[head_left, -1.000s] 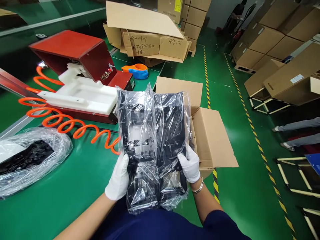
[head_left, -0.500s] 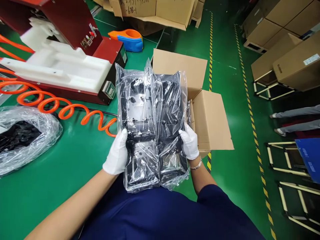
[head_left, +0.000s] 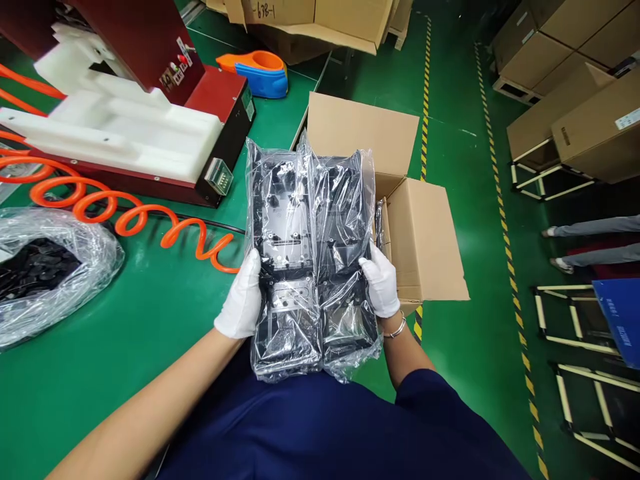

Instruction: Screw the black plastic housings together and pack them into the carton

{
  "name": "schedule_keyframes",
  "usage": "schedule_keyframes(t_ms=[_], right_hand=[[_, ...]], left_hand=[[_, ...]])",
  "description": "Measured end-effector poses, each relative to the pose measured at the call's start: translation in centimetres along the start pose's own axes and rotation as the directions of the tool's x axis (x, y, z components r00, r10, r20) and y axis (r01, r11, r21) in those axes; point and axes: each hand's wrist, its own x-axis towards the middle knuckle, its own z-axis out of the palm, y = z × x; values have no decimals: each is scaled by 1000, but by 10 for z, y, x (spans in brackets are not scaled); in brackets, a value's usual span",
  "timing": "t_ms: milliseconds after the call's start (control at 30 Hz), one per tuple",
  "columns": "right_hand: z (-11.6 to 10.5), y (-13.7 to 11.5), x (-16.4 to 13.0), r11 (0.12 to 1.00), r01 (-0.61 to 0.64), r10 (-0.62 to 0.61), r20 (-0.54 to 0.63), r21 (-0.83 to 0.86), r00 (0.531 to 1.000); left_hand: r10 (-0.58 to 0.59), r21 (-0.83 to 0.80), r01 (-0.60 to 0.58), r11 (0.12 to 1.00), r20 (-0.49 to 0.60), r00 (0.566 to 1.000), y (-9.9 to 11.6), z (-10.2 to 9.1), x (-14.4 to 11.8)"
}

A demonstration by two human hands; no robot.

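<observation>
Nearest you, a pair of bagged black moulded panels (head_left: 290, 293) lies side by side in front of your torso, held at both outer edges. Your left hand (head_left: 239, 300), gloved, grips the left edge: thumb on the front, fingers behind and hidden. Your right hand (head_left: 381, 283), gloved, is closed on the right edge, thumb forward; how far its rear fingers reach cannot be told.

Handling, as judged: keep both edges level and support the panels from behind, since the loose clear film could slip under cotton gloves. Keep the right-wrist bangle (head_left: 397, 327) off the film.

Edges and room: just beyond your right hand, the open carton (head_left: 411, 267) has flaps spread, a possible snag. Leftward, green worktop (head_left: 165, 293) shows between your forearm and the coiled orange hose (head_left: 130, 230), with a plastic sack of black parts (head_left: 90, 287) at far left. Farther on stand the red machine (head_left: 220, 93) and the orange-and-blue tape dispenser (head_left: 265, 83). To the right, striped tape (head_left: 425, 80) marks the floor aisle.
</observation>
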Motion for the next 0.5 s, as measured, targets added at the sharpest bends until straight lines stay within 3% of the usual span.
schedule_keyframes(t_ms=[200,267,333,400,433,500], right_hand=[[-8,12,22,1000,-17,15,67,23,998],[-18,15,40,990,-29,38,61,-140,997],[-26,20,60,875,-89,114,24,-477,993],[-27,27,79,677,-141,184,-19,-722,983],[-25,32,87,611,-149,207,-25,-777,978],[-13,43,101,573,-138,232,-1,-808,973]], left_hand=[[16,-13,-15,1000,98,995,4,7,19],[33,31,-37,999,98,995,1,4,29],[51,92,-58,994,75,996,-3,1,38],[57,131,-64,989,53,997,-7,0,44],[57,140,-64,988,48,997,-9,1,46],[45,135,-53,989,62,997,-14,2,47]])
